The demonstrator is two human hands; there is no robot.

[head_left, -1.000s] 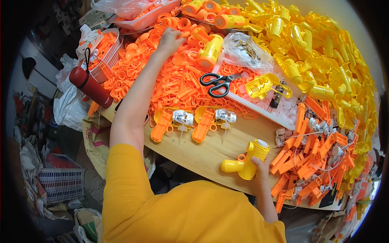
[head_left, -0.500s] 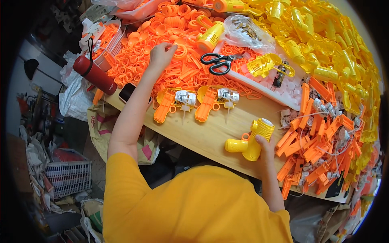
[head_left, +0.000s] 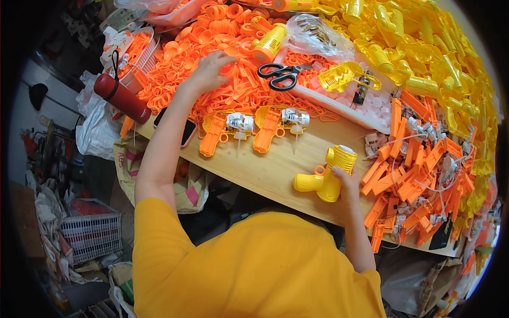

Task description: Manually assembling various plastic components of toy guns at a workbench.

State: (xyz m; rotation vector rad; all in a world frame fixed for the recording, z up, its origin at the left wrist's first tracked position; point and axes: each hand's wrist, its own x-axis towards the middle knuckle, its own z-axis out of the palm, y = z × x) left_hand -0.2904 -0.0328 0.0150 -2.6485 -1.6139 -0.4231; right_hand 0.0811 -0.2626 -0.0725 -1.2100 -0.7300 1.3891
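Although my left hand (head_left: 211, 73) now seems to spread its fingers wider over the orange parts (head_left: 236, 93) beneath, I cannot tell if it holds one, so the work stays with the yellow housing (head_left: 331, 185) gripped by my right hand (head_left: 348, 183).

A smooth, pale wooden table (head_left: 254, 175) runs from the centre toward four o'clock; a flat, bluish-white wall (head_left: 59, 91) stands at ten, dull grey floor (head_left: 127, 214) at eight.
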